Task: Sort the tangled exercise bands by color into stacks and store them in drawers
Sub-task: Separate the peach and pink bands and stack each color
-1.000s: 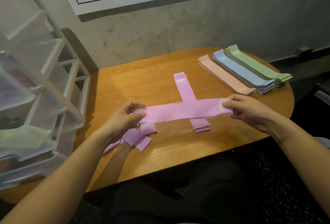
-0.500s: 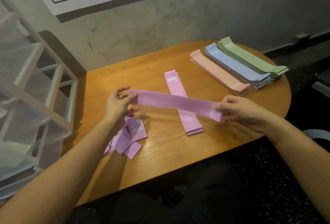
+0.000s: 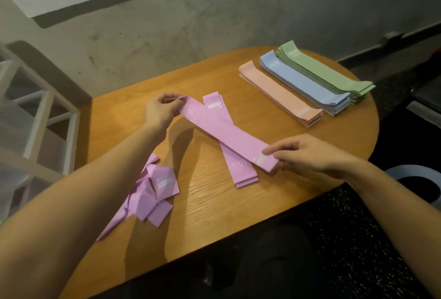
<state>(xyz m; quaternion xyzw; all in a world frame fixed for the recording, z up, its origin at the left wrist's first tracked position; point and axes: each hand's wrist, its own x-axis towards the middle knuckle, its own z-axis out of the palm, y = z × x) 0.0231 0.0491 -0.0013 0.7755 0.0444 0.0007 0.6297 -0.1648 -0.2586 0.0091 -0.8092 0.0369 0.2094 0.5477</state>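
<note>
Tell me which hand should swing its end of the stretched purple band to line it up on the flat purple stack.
Left hand: its end sits off the stack; the right hand holds beside it.

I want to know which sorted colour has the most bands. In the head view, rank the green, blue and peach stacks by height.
1. Green band stack and blue band stack: both thick, too alike to separate.
2. Peach band stack: clearly thinnest.

Grained, satin wooden table — matt, smooth (rubbery-looking) purple band — rough concrete wall.
</note>
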